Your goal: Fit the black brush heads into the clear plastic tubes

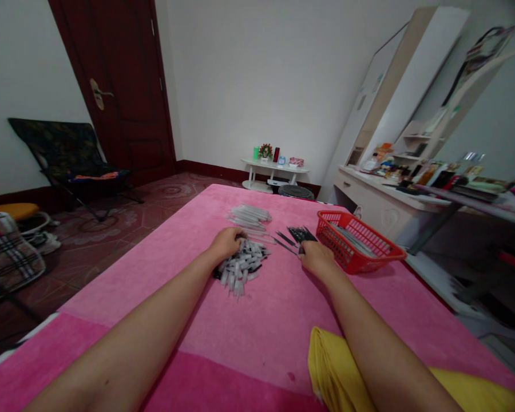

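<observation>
My left hand (228, 242) is at the upper left edge of a heap of small whitish, cap-like pieces (239, 268), with a few black bits among them. Its fingers curl inward; what they hold is hidden. My right hand (318, 257) is closed at the fingertips around the near end of a thin dark pen-like stick (285, 246), which points toward the far left. Just beyond that hand lies a bunch of black slim pieces (301, 233). Farther back, between the hands, is a stack of pale, slender tubes (249, 215).
A red plastic basket (347, 252) holding grey sticks stands right of my right hand. Yellow folded cloth (337, 366) lies under my right forearm. Pink fabric (249, 337) covers the table. A cluttered dresser (369, 194) is at right, a folding chair (62, 151) at left.
</observation>
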Motion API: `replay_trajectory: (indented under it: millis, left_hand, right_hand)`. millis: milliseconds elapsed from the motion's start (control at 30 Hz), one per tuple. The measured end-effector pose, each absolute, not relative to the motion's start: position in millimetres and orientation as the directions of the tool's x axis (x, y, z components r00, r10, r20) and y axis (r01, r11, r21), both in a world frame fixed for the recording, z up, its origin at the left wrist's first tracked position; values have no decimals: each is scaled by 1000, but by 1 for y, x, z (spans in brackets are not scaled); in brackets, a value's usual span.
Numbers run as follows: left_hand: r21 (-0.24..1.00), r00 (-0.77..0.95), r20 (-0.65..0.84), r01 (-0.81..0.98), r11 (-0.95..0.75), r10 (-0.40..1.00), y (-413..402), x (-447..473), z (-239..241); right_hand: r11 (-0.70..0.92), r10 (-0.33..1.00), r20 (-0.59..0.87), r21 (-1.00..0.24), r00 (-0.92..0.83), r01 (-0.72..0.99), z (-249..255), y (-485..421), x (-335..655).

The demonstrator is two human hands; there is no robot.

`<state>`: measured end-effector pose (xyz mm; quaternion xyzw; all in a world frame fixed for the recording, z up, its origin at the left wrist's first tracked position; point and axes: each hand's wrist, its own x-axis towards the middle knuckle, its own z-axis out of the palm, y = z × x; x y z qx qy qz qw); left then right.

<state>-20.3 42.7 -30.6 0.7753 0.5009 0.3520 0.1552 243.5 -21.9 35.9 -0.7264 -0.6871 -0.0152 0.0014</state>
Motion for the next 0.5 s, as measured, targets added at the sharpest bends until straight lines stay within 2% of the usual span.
replay_trajectory:
  millis: [233,433,500]
  left_hand:
    - [632,163,455,634,-446,876,41,-22,-33]
    - [724,105,460,531,-441,882,47,-21,-38]
    - [751,93,464,487,-447,881,48,-20,-38]
  right_hand:
    - [-107,987,120,-21,109,994,43,-17,259]
    - [127,968,244,-267,-60,955,51,-12,261]
    - [161,962,264,-330,-73,930,51,-11,257]
